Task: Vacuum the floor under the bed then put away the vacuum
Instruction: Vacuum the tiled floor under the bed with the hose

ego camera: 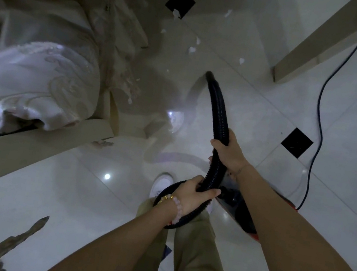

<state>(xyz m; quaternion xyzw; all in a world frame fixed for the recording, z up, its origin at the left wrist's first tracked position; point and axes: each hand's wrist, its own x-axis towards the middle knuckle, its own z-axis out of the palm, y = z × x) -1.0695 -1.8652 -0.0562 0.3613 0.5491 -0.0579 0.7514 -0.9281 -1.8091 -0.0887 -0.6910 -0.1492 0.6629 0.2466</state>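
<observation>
Glossy floor (259, 116) lay strewn with scraps (192, 50) beside the bed (39, 77).
Left hand (193, 193) and right hand (229, 151) gripped the hose (218, 109), seemingly aiming it at them.

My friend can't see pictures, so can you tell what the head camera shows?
The left hand and right hand grip a black ribbed vacuum hose, its end aimed toward white paper scraps on the glossy tiled floor beside the bed. The vacuum body sits under the right arm, a dark cord trailing away.
</observation>
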